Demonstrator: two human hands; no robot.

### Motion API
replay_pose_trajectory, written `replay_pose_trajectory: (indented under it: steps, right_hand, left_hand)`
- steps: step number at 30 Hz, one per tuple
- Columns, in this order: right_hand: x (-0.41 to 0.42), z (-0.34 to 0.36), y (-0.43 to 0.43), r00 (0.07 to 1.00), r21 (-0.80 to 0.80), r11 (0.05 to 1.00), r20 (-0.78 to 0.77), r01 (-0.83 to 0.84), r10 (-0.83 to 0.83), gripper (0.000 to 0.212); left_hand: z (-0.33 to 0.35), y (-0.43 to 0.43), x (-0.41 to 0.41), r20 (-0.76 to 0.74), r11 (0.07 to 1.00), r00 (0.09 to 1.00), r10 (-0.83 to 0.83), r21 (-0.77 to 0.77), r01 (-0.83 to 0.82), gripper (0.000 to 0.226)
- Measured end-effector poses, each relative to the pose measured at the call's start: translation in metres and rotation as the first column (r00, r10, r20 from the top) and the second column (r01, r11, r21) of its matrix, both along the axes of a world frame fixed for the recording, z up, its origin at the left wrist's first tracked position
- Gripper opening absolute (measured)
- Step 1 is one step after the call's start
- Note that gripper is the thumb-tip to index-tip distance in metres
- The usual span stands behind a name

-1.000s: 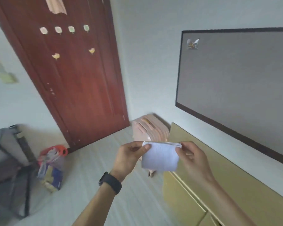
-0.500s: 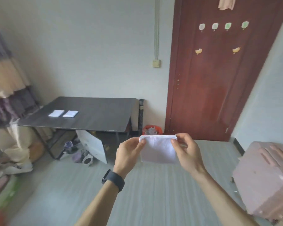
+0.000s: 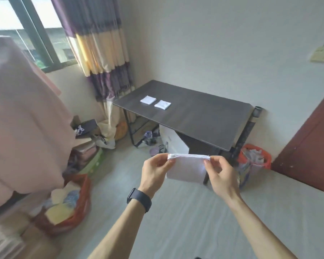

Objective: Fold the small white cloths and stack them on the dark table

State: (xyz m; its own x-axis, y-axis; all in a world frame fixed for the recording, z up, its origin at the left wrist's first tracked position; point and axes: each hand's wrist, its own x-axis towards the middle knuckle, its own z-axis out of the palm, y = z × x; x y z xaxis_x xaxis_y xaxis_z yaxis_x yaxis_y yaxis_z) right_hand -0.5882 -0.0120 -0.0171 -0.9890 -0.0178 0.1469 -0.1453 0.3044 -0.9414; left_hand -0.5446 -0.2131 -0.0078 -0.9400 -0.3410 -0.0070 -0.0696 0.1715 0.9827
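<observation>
**Folded cloth held in the air, short of the table**

Far to the left of the dark rectangular table (image 3: 204, 118), a broad pale-pink fabric (image 3: 22, 113) fills that side of your view, with a green-framed window (image 3: 17, 25) behind it. Below it, on the floor and well left of the table, sits a red plastic bag (image 3: 83, 195) stuffed with yellow and blue soft items. A purple-and-cream striped curtain (image 3: 99, 43) hangs just off the table's left end.

On the left part of the table top lie two small white folded cloths, the left-hand square (image 3: 148, 100) and the right-hand square (image 3: 162, 104). They are side by side, close but apart, not stacked.

In front of the table's near edge, above the grey floor, your left hand (image 3: 153, 174) pinches the upper left corner of a small white folded cloth (image 3: 186, 170) between thumb and fingers; a black wristband (image 3: 139, 200) sits on that wrist. Your right hand (image 3: 221, 176) pinches the upper right corner the same way. The cloth hangs from its layered top edge, held level between both hands — in the air, clear of the table.

By the table's right legs stands an orange-red bag (image 3: 254, 161) full of scraps. Right of the table is a red-brown wooden door (image 3: 310, 150).
</observation>
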Motion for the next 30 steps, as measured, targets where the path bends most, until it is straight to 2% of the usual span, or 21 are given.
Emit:
replay_pose_trajectory:
  steps: [6, 9, 11, 15, 18, 22, 30]
  right_hand:
    - [-0.116, -0.022, -0.083, 0.995, -0.102, 0.99, 0.03, -0.094, 0.098, 0.003]
    - [-0.17, -0.026, -0.123, 0.991, -0.075, 0.989, 0.012, -0.129, 0.13, 0.005]
    - [-0.2, -0.028, -0.15, 0.991, -0.064, 0.989, 0.01, -0.135, 0.136, 0.008]
    - [-0.252, -0.036, -0.203, 0.992, -0.05, 0.991, -0.03, -0.123, 0.122, 0.01]
    - [-0.296, -0.051, -0.243, 0.993, -0.01, 0.994, -0.043, -0.108, 0.108, 0.013]
    - [-0.356, -0.075, -0.298, 0.995, 0.019, 0.995, 0.0, -0.097, 0.097, 0.014]
    - [-0.455, -0.096, -0.397, 0.989, 0.027, 1.0, 0.15, -0.011, 0.007, 0.02]
  left_hand:
    - [-0.006, -0.066, -0.094, 0.024, 0.995, 0.996, 0.089, 0.044, -0.09, 0.008]
    - [-0.014, -0.092, -0.143, 0.046, 0.992, 0.992, 0.119, -0.045, -0.117, 0.011]
    - [-0.02, -0.109, -0.172, 0.041, 0.978, 0.98, 0.196, -0.084, -0.192, 0.009]
    - [-0.031, -0.144, -0.229, 0.036, 0.942, 0.942, 0.333, -0.057, -0.331, 0.004]
    - [-0.048, -0.177, -0.274, 0.044, 0.916, 0.917, 0.397, -0.092, -0.392, 0.006]
    - [-0.074, -0.232, -0.336, 0.109, 0.916, 0.911, 0.397, -0.109, -0.386, 0.014]
    - [-0.1, -0.335, -0.447, 0.282, 0.945, 0.905, 0.318, -0.012, -0.328, 0.025]
